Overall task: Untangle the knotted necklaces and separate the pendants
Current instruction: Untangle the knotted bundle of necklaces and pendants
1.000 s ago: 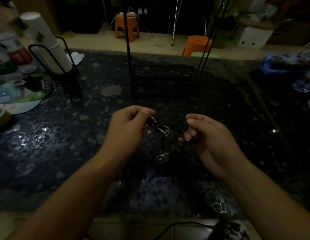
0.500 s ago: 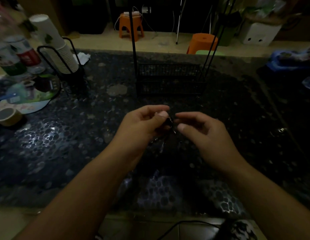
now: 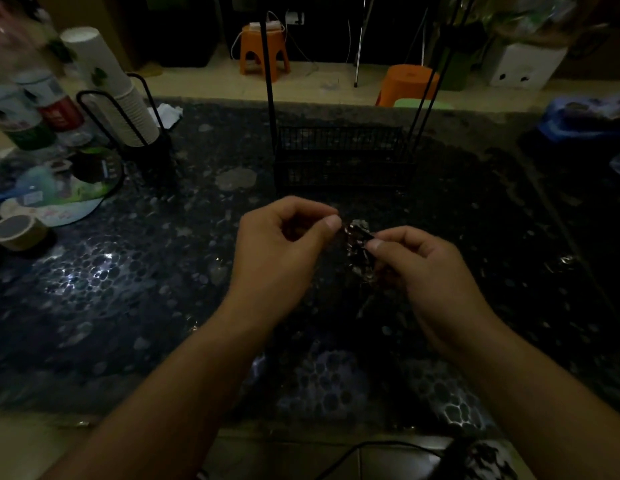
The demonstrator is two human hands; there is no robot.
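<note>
Necklaces [image 3: 358,244]: tangled clump held above dark tabletop [image 3: 128,289], between hands. Pinched by left hand [image 3: 284,251] at upper end, by right hand [image 3: 422,268] alongside. Knot likely tightened if pulled apart hard; strands barely distinguishable in dim light.

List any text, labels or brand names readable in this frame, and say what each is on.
None can be read.
Red label on a bottle: has markings, too blurred.
Round printed sheet: print too small and dim.
Paper cups: green leaf motifs only, no words.
</note>
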